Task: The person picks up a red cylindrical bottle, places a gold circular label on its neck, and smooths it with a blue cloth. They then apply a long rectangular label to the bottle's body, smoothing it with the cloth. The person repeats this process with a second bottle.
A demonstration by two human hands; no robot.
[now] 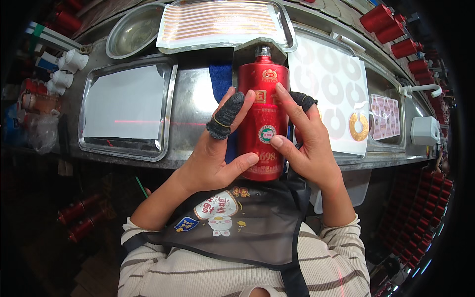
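A glossy red bottle [261, 119] lies in front of me, its silver-topped neck pointing away and its base near my apron. It has gold print and a round green-and-white sticker [267, 134] on its lower half. My left hand [217, 148] grips it from the left, with fingertips and thumb pressed on its side. From the right, my right hand [307, 138] grips it too, the thumb beside the round sticker and the index fingertip higher up. Dark cloth finger covers sit on one finger of each hand. A blue cloth [221, 81] shows behind the bottle on the left.
At left stands a metal tray [170, 114] with white paper, and behind it a steel bowl [113, 37]. A striped sticker sheet [217, 24] lies at the back. To the right are a ring-sticker sheet [321, 89], a small pink label sheet [385, 116] and a white container [424, 131].
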